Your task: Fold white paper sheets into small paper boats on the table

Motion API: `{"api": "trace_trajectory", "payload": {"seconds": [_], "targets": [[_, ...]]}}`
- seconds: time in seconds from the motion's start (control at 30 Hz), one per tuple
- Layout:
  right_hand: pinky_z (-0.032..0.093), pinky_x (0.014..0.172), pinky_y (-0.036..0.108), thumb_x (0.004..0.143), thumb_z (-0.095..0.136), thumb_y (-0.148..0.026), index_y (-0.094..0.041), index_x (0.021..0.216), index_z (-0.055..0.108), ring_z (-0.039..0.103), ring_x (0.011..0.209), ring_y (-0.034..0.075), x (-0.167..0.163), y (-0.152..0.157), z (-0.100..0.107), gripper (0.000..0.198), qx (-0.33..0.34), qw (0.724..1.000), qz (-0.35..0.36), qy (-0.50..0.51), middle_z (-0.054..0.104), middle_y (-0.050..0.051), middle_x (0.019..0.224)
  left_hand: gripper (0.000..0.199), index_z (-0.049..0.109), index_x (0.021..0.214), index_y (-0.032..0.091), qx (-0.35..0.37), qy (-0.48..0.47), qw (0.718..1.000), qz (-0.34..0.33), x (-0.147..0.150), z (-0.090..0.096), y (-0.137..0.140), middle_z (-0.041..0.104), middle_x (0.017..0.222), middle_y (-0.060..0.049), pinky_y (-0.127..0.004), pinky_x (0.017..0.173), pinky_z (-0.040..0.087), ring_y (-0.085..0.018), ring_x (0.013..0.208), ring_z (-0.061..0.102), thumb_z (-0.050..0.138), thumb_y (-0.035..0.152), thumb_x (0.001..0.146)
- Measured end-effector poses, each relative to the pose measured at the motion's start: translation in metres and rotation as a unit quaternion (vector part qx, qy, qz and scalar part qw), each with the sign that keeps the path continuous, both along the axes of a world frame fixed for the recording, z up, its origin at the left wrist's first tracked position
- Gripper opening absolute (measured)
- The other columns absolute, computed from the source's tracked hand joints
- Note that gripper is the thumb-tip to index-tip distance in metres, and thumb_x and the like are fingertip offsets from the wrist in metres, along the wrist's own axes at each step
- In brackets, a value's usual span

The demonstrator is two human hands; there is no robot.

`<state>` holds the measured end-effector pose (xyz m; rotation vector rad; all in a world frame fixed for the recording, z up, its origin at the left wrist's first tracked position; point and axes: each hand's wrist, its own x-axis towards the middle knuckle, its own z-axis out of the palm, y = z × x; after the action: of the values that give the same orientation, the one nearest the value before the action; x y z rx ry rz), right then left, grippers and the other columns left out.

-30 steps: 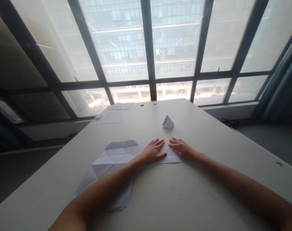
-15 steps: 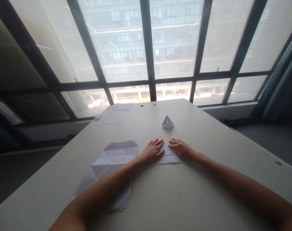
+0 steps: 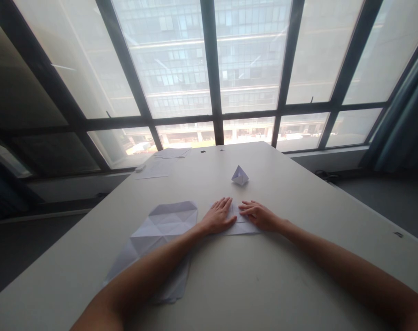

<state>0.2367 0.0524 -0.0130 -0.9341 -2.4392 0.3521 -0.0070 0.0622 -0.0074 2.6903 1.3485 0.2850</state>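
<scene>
A folded sheet of white paper (image 3: 241,227) lies flat on the table, partly covered by both hands. My left hand (image 3: 220,215) rests on its left side, palm down with the fingers stretched out. On its right side lies my right hand (image 3: 259,215), fingers extended and slightly bent, holding nothing. Part of the paper's top and a crossing fold line show between the hands. Just beyond stands a small folded paper boat (image 3: 240,175), apart from both hands.
Creased sheets of paper (image 3: 160,225) lie to the left, partly under my left forearm. More white sheets (image 3: 152,170) are at the table's far left edge. The white table (image 3: 264,285) runs toward large windows (image 3: 181,55); a curtain (image 3: 398,115) hangs at right.
My right hand has shifted slightly left over the folded paper. The left hand's fingers have moved a little, with the thumb farther right. The paper boat has stayed put.
</scene>
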Motion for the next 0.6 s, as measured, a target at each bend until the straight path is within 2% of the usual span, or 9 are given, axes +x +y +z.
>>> {"api": "trace_trajectory", "payload": {"seconds": [0.07,0.13,0.23,0.3,0.37,0.47,0.53,0.6], "targets": [[0.032,0.112,0.05,0.089,0.049,-0.011,-0.031,0.12,0.067,0.044,0.135,0.022,0.0,0.0,0.001,0.042,0.003,1.0,0.001,-0.004,0.057,0.003,0.137,0.067,0.023,0.153,0.028,-0.005,0.01,1.0,-0.029,0.0,0.002,-0.001,0.021,0.16,-0.002,-0.046,0.118,0.015,-0.027,0.148,0.014,0.029,0.062,0.095],[0.031,0.112,0.05,0.087,0.05,-0.012,-0.03,0.115,0.07,0.046,0.133,0.022,0.001,0.0,0.003,0.039,0.006,1.0,0.007,-0.004,0.06,0.003,0.133,0.063,0.024,0.153,0.032,-0.013,0.02,0.999,-0.042,0.0,0.003,-0.001,0.022,0.16,0.001,-0.048,0.118,0.014,-0.028,0.148,0.014,0.027,0.06,0.096],[0.03,0.113,0.049,0.082,0.054,-0.011,-0.025,0.091,0.075,0.06,0.12,0.022,0.004,0.001,0.005,0.028,0.027,0.999,-0.013,0.024,0.074,0.004,0.107,0.066,0.022,0.154,0.029,-0.016,0.021,0.999,-0.037,0.0,0.004,0.0,0.023,0.16,0.0,-0.048,0.118,0.014,-0.028,0.148,0.015,0.029,0.06,0.096],[0.033,0.112,0.046,0.082,0.052,-0.009,-0.024,0.081,0.075,0.067,0.108,0.021,0.005,0.0,0.004,0.027,0.046,0.996,-0.049,0.058,0.077,0.004,0.093,0.067,0.022,0.154,0.03,-0.017,0.02,0.999,-0.037,0.0,0.005,0.0,0.023,0.159,0.0,-0.048,0.118,0.015,-0.028,0.147,0.015,0.03,0.061,0.095],[0.037,0.109,0.043,0.084,0.049,-0.01,-0.024,0.094,0.075,0.067,0.107,0.02,0.004,-0.001,0.004,0.031,0.055,0.993,-0.068,0.076,0.076,0.005,0.101,0.064,0.025,0.153,0.033,-0.018,0.02,0.999,-0.041,-0.001,0.007,-0.001,0.024,0.159,0.001,-0.049,0.118,0.015,-0.029,0.147,0.015,0.03,0.061,0.095],[0.036,0.111,0.042,0.09,0.048,-0.017,-0.025,0.129,0.061,0.052,0.129,0.021,0.0,-0.004,0.005,0.043,0.032,0.998,-0.029,0.036,0.061,0.006,0.133,0.06,0.027,0.151,0.038,-0.019,0.024,0.998,-0.05,-0.001,0.009,-0.003,0.023,0.16,0.004,-0.05,0.117,0.013,-0.03,0.147,0.014,0.028,0.061,0.096],[0.03,0.114,0.046,0.094,0.047,-0.025,-0.026,0.139,0.052,0.038,0.139,0.023,-0.003,-0.006,0.008,0.045,0.005,1.0,0.007,-0.016,0.047,0.005,0.146,0.059,0.026,0.151,0.04,-0.017,0.023,0.998,-0.051,0.0,0.009,-0.004,0.022,0.16,0.004,-0.051,0.117,0.013,-0.03,0.148,0.014,0.029,0.061,0.096],[0.023,0.116,0.052,0.097,0.044,-0.033,-0.028,0.139,0.051,0.03,0.143,0.025,-0.005,-0.007,0.012,0.043,-0.015,0.998,0.019,-0.06,0.04,0.004,0.151,0.059,0.025,0.151,0.04,-0.016,0.023,0.998,-0.049,0.0,0.009,-0.004,0.022,0.16,0.003,-0.051,0.117,0.013,-0.03,0.148,0.014,0.029,0.061,0.096]]}}
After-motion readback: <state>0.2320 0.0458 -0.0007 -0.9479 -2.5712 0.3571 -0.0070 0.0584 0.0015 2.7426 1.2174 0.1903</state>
